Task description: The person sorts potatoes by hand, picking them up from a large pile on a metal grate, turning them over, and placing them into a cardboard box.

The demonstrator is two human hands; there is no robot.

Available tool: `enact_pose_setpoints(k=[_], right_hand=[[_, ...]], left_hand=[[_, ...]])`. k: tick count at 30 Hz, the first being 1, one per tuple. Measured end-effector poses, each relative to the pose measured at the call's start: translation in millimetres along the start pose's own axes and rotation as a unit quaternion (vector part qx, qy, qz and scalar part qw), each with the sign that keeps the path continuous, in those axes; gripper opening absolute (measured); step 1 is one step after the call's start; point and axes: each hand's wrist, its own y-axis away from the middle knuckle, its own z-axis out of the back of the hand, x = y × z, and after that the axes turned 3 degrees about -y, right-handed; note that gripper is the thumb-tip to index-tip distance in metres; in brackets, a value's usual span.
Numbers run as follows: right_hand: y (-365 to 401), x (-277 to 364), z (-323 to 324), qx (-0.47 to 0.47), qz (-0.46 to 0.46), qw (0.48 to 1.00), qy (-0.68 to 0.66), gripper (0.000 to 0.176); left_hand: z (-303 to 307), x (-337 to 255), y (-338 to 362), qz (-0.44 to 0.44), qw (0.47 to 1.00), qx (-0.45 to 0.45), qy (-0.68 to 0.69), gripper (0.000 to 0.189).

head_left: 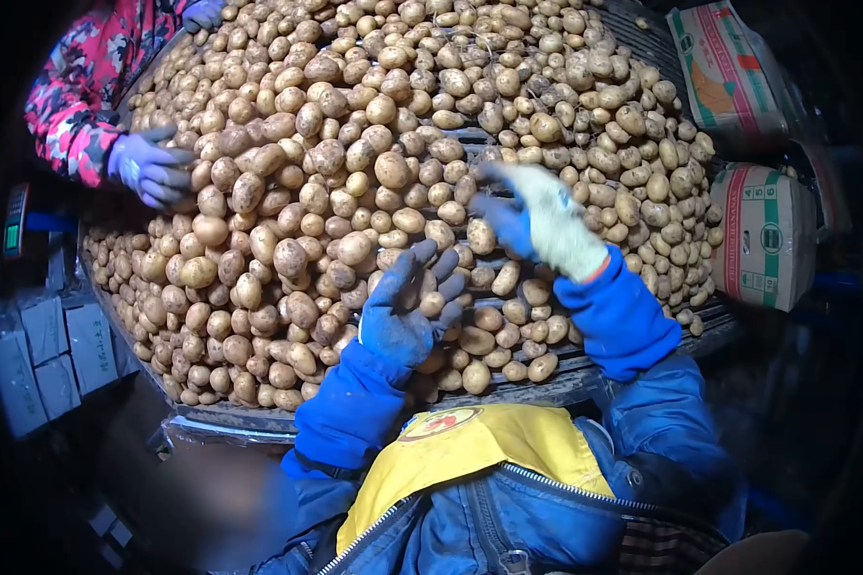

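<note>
Soiled, round tan potatoes [355, 249] heaped on dark, ribbed table [580, 372]
Left hand [403, 311], blue-gloved: grip spread, cupped beside small potatoes. Right hand [537, 218], pale-and-blue-gloved: grip loosely spread over the heap. Hard raking could roll potatoes off the near edge.

The blue-gloved left hand [408, 309] and white-and-blue-gloved right hand [542, 213] are over the near side of the broad tan potato heap [355, 172]. Printed brown cardboard boxes [765, 238] sit at the heap's right.

Place: produce-packing area | potatoes [355, 249] heaped on slatted table [642, 34] | printed cardboard cartons [765, 235] alongside
</note>
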Motion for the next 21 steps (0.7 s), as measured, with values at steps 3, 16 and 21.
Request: enact_pose_setpoints(k=[3, 16, 21], right_hand=[[-22.7, -31.4, 8.1, 0.007, -0.054, 0.976, 0.209, 0.068], [27.3, -1.5, 9.8, -0.028, -0.05, 0.994, -0.089, 0.036], [-5.2, -72.9, 6.1, 0.004, -0.037, 0.95, 0.31, 0.03]], left_hand=[[4.7, -0.7, 5.5, -0.019, 0.999, 0.024, -0.024, 0.045], [21.7, -16.3, 32.9, 0.022, 0.991, 0.044, -0.128, 0.043], [7.4, -10.4, 34.0, -0.031, 0.975, -0.006, -0.221, 0.042]])
